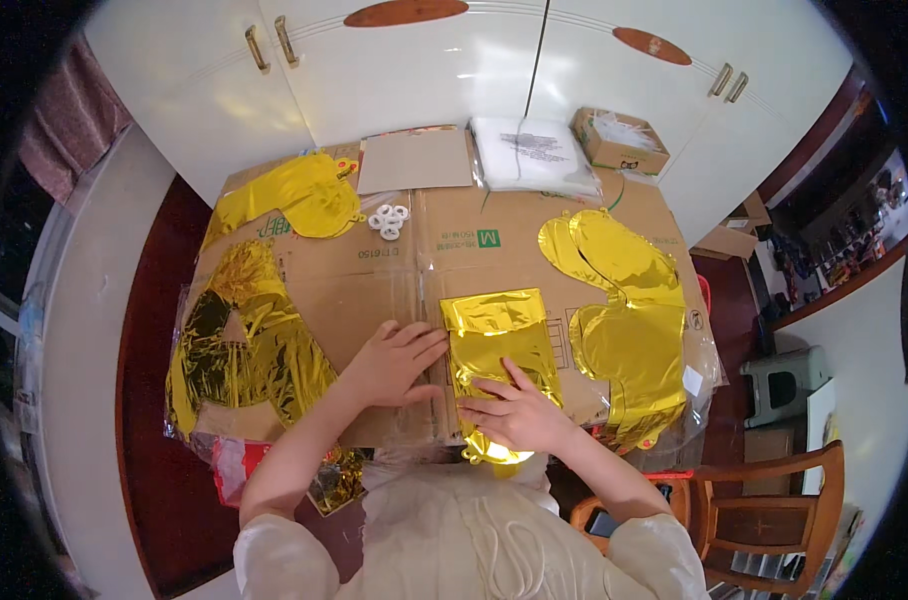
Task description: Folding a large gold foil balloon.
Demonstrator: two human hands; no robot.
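Observation:
A folded gold foil balloon (494, 345) lies flat on the cardboard-covered table in front of me. Its near end, with small tabs, reaches the table's front edge. My right hand (519, 412) rests on its lower part, fingers spread over the foil. Palm down on the cardboard (374, 290), my left hand (394, 365) has its fingers stretched out, the tips at the balloon's left edge. To the right lie flat gold foil balloons (644, 290) with rounded lobes. On the left sits crumpled gold foil (264, 340), and another flat gold balloon (314, 195) lies beyond it.
Several small white rolls (389, 222) sit near the table's middle. Along the back are a beige board (414, 162), a stack of clear plastic bags (534, 158) and an open carton (622, 140). White cabinets (414, 75) stand behind; a wooden chair (774, 510) is at right.

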